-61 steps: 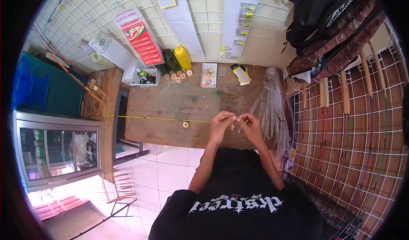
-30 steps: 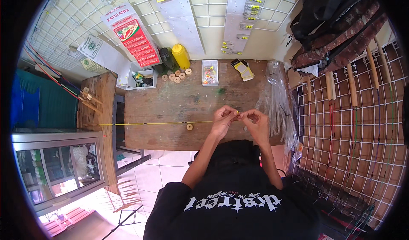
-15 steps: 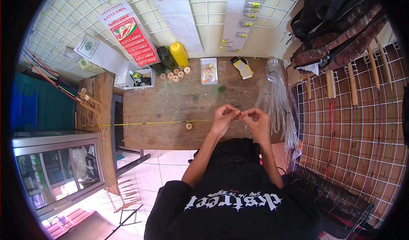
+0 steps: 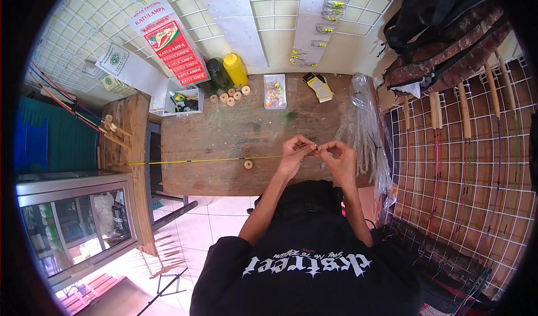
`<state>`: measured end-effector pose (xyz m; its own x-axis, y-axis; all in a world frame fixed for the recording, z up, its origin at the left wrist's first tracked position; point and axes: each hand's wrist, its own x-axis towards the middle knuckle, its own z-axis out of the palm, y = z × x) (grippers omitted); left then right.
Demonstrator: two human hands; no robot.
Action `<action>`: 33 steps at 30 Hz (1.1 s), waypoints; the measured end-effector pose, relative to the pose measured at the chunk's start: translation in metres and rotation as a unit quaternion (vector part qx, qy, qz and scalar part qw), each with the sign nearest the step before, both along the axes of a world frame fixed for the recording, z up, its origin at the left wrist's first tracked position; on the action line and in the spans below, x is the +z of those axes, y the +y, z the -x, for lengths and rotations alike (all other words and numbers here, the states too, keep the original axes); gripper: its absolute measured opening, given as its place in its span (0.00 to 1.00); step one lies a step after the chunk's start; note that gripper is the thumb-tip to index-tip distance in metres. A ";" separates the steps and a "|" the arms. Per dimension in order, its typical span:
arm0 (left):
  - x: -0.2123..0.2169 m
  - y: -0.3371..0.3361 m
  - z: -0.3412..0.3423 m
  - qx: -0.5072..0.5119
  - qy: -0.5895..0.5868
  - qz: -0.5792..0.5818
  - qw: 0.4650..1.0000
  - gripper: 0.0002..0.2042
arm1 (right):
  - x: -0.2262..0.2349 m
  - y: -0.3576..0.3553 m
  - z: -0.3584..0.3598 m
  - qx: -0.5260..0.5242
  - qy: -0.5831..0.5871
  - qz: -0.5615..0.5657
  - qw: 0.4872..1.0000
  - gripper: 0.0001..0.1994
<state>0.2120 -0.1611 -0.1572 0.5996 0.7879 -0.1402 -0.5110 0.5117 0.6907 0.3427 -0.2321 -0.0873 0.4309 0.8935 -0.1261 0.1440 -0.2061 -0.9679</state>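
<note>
A thin yellow fishing rod [image 4: 218,159] with dark bands stretches across the wooden table from the left to my left hand [image 4: 296,152]. That hand is closed in a pinch at the rod's end. Close against it, my right hand [image 4: 339,155] is also closed, thumb and forefinger pressed together. A tiny yellowish bit shows between the two sets of fingertips; what exactly the right fingers hold is too small to make out. A round cork ring [image 4: 248,164] with a centre hole lies just below the rod.
More cork rings [image 4: 231,101] sit at the table's back, beside a yellow squeeze bottle [image 4: 235,69]. A white box [image 4: 274,92] of small colourful pieces and some cards [image 4: 318,87] lie there too. Clear plastic tubes [image 4: 363,131] cover the right side. A glass cabinet [image 4: 84,221] stands left.
Both hands stay in nearly the same place, fingertips together, with only slight finger movement. The whole view has shifted a little.
</note>
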 end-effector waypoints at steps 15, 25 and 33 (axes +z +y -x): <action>0.001 0.000 0.002 0.001 0.027 -0.022 0.999 0.05 | 0.002 -0.001 0.000 0.001 -0.017 0.010 1.000 0.07; 0.002 0.004 0.004 -0.025 0.013 -0.058 0.998 0.07 | -0.009 -0.004 -0.004 0.016 0.001 0.022 1.000 0.06; 0.001 0.007 0.004 -0.086 0.088 -0.123 0.985 0.11 | -0.025 -0.011 -0.013 0.017 0.022 0.028 0.999 0.06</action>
<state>0.2085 -0.1542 -0.1561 0.7112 0.6994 -0.0706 -0.2931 0.3863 0.8745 0.3553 -0.2432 -0.1126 0.3942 0.8984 -0.1936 0.1100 -0.2552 -0.9606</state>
